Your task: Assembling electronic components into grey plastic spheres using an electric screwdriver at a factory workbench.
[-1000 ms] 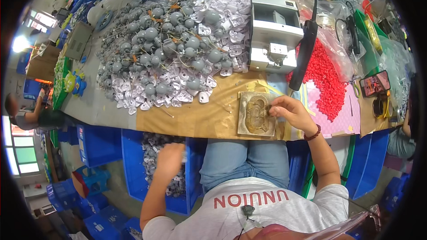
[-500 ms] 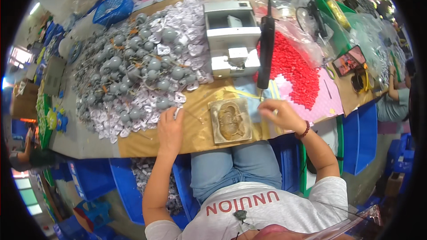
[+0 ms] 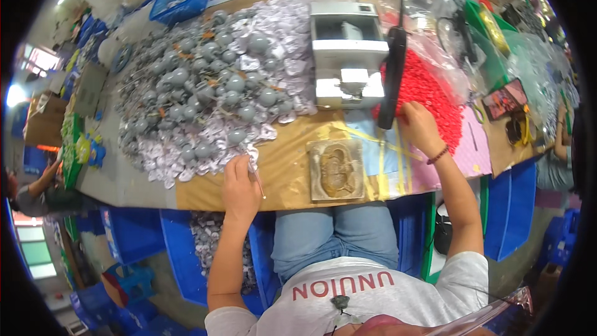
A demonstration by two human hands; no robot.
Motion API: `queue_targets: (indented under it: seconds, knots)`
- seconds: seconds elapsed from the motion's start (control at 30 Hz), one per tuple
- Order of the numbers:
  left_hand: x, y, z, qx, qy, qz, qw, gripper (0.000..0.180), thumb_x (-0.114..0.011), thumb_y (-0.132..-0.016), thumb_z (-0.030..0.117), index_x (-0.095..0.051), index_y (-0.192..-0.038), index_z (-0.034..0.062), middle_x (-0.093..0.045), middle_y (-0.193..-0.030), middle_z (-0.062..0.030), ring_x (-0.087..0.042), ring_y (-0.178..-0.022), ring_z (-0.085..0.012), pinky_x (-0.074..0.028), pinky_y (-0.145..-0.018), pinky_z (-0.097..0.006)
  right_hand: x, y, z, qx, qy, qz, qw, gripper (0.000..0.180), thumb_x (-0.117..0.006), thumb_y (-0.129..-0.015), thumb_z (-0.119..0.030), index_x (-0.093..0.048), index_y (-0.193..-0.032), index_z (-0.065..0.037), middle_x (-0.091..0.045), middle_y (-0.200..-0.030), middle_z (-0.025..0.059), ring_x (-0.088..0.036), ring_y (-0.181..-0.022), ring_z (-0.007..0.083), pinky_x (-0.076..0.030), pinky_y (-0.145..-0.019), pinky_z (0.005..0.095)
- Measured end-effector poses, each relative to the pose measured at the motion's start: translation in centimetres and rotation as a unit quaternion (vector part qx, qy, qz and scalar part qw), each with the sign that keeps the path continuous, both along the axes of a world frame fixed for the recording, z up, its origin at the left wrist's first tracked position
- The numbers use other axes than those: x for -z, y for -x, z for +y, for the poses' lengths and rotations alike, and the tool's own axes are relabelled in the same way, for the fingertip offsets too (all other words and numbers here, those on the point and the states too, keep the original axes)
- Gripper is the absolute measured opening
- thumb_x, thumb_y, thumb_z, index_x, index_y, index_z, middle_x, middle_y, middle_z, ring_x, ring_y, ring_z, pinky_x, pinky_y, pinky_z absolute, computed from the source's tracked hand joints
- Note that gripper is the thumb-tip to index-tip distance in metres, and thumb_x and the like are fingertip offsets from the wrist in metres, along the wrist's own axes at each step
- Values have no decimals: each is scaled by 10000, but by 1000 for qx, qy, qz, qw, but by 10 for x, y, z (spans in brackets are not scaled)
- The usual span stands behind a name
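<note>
My left hand [image 3: 240, 188] is closed at the front edge of a pile of white plastic parts [image 3: 169, 168]. A small white part [image 3: 252, 157] shows at its fingertips, and a thin reddish rod [image 3: 259, 182] with a pale tip sticks out beside it. My right hand [image 3: 423, 129] reaches the left edge of a heap of small red parts [image 3: 429, 87], fingers bent together; whatever is between them is hidden. Between my hands lies a square mould-like block [image 3: 317, 174] with a brown rounded hollow. A black electric screwdriver [image 3: 393, 81] hangs upright just left of my right hand.
Grey round-ended parts [image 3: 233, 84] are heaped on the white ones. A white-and-grey machine [image 3: 348, 53] stands behind the block. At the right are a phone [image 3: 505, 99], yellow-handled scissors [image 3: 479, 112] and a green bin [image 3: 491, 65]. A blue basket [image 3: 180, 1] sits at the far left.
My right hand has left the screwdriver's tip and moved right to the red heap. The thin rod now shows beside my left hand. The whole view has shifted slightly.
</note>
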State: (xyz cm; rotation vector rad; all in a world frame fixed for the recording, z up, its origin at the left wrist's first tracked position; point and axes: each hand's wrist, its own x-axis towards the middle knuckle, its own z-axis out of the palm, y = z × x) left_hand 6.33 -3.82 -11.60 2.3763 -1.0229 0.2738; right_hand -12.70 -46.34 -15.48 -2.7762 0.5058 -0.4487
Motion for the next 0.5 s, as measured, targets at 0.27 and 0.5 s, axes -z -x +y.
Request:
queue_targets:
  seconds: [0.27,0.5]
  knots:
    - [-33,76,-27,56,184,313,930,406,-750,-828,26,-626,-1214,46,-619,-1141,-144,-630,-1017,-309,-525,-881,-380,-4,5,6,47,-131,-78,987,145,-640,-893,1,-655,-1037,-12,-583,-948,137,-628,-776,266,-519,-688,378]
    - [3,89,-94,192,142,138,961,229,-761,-812,61,-692,-1029,86,-643,-1134,-101,-596,-1136,-343,-508,-936,-445,-23,22,17,21,-417,-191,888,150,-590,-966,60,-664,-1094,33,-611,-1088,60,-667,-894,126,-580,-773,274]
